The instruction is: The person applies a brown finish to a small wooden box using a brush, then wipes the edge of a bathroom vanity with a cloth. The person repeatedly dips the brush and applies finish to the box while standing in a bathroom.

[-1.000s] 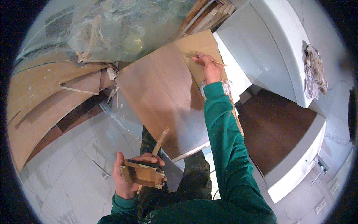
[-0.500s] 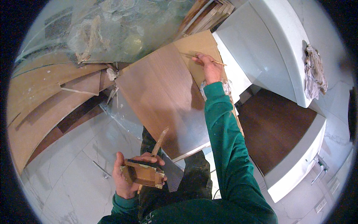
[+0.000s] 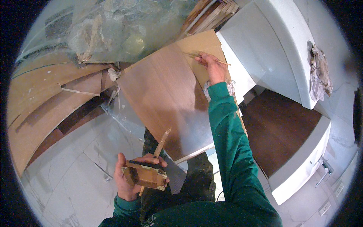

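My right hand (image 3: pixel 212 68) pinches a thin light-wood stick (image 3: pixel 224 62), like a slim paintbrush, over the far right of a wood-grain panel (image 3: pixel 162 90). Its far tip is faint against the brown cardboard (image 3: pixel 200 42) along the panel's edge. A crumpled whitish wrap or rag (image 3: pixel 231 88) lies beside that wrist. Lower left, my left hand (image 3: pixel 126 181) supports a small, open brown box (image 3: pixel 145 177) with rough, pale edges. A flat wooden stick (image 3: pixel 162 143) is also held there, passing behind the box; the fingers under it are partly hidden.
A white, curved fixture (image 3: pixel 261 41) stands at the right, above a dark brown surface (image 3: pixel 283 125) with a white rim. A crumpled cloth (image 3: pixel 320 73) hangs from it. Brown sheets (image 3: pixel 49 90) lean at the left. Cloudy plastic sheeting (image 3: pixel 124 26) covers the far side.
My right hand and its thin stick have shifted very slightly to the right. My left hand holds the box and flat stick in nearly the same place.
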Demonstrator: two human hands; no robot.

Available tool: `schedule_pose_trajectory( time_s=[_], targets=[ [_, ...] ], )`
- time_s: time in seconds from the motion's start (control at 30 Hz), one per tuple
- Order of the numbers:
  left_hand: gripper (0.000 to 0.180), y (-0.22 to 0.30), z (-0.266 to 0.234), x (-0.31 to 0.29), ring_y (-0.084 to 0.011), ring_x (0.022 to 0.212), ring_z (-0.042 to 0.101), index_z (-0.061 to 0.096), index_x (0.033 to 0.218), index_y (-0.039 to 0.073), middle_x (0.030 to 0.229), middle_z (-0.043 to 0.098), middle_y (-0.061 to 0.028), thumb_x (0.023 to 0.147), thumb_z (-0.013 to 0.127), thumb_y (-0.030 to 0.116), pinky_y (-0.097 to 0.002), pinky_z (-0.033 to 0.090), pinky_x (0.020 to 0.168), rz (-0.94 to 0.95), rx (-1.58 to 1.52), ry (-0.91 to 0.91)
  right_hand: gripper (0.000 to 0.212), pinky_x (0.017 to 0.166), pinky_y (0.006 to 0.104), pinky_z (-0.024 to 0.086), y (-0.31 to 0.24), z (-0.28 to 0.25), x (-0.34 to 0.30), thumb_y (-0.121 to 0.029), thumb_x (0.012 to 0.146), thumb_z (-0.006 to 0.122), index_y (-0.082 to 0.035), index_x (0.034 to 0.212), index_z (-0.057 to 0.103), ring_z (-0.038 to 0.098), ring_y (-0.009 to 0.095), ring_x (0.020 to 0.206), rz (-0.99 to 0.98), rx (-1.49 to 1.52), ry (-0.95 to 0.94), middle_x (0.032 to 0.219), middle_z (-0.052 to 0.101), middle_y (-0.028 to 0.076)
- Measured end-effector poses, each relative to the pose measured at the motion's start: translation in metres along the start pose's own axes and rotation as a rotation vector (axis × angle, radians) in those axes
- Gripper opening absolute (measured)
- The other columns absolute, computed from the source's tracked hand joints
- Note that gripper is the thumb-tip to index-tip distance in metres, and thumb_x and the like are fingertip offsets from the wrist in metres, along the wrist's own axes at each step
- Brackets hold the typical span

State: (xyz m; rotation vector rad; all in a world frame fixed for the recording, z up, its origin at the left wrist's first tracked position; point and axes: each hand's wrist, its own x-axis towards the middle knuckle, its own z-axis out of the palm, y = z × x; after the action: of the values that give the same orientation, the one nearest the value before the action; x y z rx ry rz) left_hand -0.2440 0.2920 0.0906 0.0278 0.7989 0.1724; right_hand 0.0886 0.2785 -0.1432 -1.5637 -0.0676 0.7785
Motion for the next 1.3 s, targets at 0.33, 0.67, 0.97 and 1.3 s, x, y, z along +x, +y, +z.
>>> schedule_pose_trajectory(
  time_s=[0.33, 0.67, 0.97, 1.3],
  targets=[
    [0.089, 0.000, 0.011, 0.000, -0.0481, 0.064, 0.064, 0.062, 0.098, -0.007, 0.097, 0.061, -0.0291, 0.090, 0.023, 0.073, -0.0586, 0.055, 0.053, 0.056, 0.159, 0.283, 0.029, 0.088, 0.0314, 0.052, -0.001, -0.024, -0.024, -0.014, 0.089, 0.058, 0.010, 0.103, 0.067, 0.069, 0.022, 0.092, 0.025, -0.087, -0.023, 0.102, 0.070, 0.017],
    [0.089, 0.001, 0.014, 0.003, -0.0476, 0.065, 0.064, 0.062, 0.096, -0.005, 0.096, 0.061, -0.0273, 0.089, 0.022, 0.074, -0.0562, 0.055, 0.054, 0.057, 0.186, 0.259, 0.030, 0.087, 0.0295, 0.051, -0.001, -0.015, -0.016, -0.017, 0.090, 0.058, 0.008, 0.105, 0.066, 0.069, 0.023, 0.091, -0.004, -0.040, -0.010, 0.094, 0.072, 0.015],
    [0.091, 0.005, 0.015, 0.000, -0.0478, 0.066, 0.064, 0.063, 0.098, -0.005, 0.096, 0.062, -0.0267, 0.088, 0.023, 0.076, -0.0572, 0.055, 0.054, 0.041, 0.164, 0.276, 0.039, 0.059, 0.0324, 0.051, -0.045, -0.043, -0.031, -0.027, 0.095, 0.046, 0.006, 0.100, 0.066, 0.063, 0.021, 0.060, 0.206, -0.059, -0.001, 0.073, 0.066, 0.013],
    [0.089, 0.006, 0.009, -0.007, -0.0492, 0.064, 0.063, 0.063, 0.096, -0.005, 0.097, 0.062, -0.0285, 0.088, 0.024, 0.075, -0.0593, 0.054, 0.055, 0.046, 0.167, 0.295, 0.045, 0.049, 0.0318, 0.044, -0.029, 0.025, 0.002, -0.032, 0.096, 0.040, -0.006, 0.130, 0.057, 0.055, 0.018, 0.048, 0.470, -0.356, -0.382, 0.070, 0.065, 0.014]
  ],
)
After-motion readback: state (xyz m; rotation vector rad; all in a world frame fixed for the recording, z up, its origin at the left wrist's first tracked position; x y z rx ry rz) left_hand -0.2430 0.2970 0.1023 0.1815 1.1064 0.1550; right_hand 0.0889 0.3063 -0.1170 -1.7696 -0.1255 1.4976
